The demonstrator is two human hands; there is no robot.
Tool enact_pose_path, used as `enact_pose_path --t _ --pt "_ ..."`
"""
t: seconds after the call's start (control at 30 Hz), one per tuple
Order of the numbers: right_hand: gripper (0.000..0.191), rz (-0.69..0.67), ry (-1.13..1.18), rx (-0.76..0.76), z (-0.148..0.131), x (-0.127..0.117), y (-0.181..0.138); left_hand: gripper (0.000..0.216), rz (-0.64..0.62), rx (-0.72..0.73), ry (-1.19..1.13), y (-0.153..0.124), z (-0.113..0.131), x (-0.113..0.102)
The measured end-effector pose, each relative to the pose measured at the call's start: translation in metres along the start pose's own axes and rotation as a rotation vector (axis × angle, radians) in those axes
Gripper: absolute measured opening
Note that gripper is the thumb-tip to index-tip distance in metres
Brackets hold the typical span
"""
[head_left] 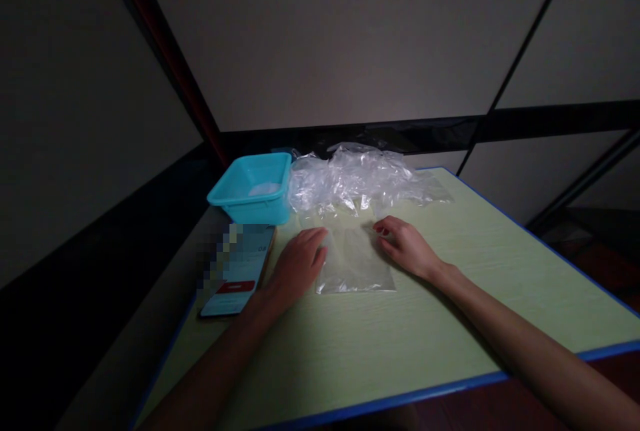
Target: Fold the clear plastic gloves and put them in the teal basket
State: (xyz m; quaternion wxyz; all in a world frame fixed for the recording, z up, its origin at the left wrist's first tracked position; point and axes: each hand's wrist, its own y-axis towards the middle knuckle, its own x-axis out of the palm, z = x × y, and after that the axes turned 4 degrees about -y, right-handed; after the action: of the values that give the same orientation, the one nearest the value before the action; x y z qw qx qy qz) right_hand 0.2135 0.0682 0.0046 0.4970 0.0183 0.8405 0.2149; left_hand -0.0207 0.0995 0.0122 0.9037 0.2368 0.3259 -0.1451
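A clear plastic bag (357, 267) lies flat on the table between my two hands. My left hand (301, 259) rests at the bag's left edge, its fingers stretched forward and the thumb apart. On the other side, my right hand (409, 248) is by the bag's upper right edge. Its fingers are loosely bent, with a gap between them and the thumb, and nothing shows in its grasp. Whether the fingertips touch the film cannot be made out. Behind the flat bag spreads a crumpled heap of clear plastic bags (357, 177).
A turquoise plastic basket (250, 201) stands at the back left with something whitish inside. In front of it lies a phone (245, 261) with a lit screen, partly pixelated. The pale green table (350, 357) has a blue edge, and panelled walls (350, 37) rise behind it.
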Motion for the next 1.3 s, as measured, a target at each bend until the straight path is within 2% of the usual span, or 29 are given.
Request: enact_pose_path --t 0.2,0.37,0.5,0.7,0.9,1.1,1.3 --pt "0.02 -0.021 0.001 -0.018 -0.005 -0.001 -0.001 0.038 0.113 -0.206 -0.13 0.02 -0.006 0.013" --pt "0.019 -0.018 0.024 -0.003 -0.001 0.001 -0.001 0.045 0.076 -0.348 -0.356 0.044 -0.012 0.018" --pt "0.02 0.007 0.063 0.049 0.004 0.002 0.001 0.052 0.022 -0.411 -0.549 0.049 -0.01 0.021" --pt "0.016 0.037 0.144 0.128 0.006 0.002 0.004 0.056 -0.004 -0.405 -0.785 0.039 0.0 0.017" --pt "0.027 0.034 0.241 0.16 0.012 0.008 0.006 0.059 -0.045 -0.364 -0.942 0.035 0.008 0.012" --pt "0.032 0.051 0.37 0.207 0.013 0.011 0.008 0.056 -0.121 -0.344 -1.052 0.033 0.016 0.009" --pt "0.034 0.065 0.495 0.234 0.011 0.011 0.01 0.05 -0.128 -0.327 -1.104 0.033 0.017 0.009"
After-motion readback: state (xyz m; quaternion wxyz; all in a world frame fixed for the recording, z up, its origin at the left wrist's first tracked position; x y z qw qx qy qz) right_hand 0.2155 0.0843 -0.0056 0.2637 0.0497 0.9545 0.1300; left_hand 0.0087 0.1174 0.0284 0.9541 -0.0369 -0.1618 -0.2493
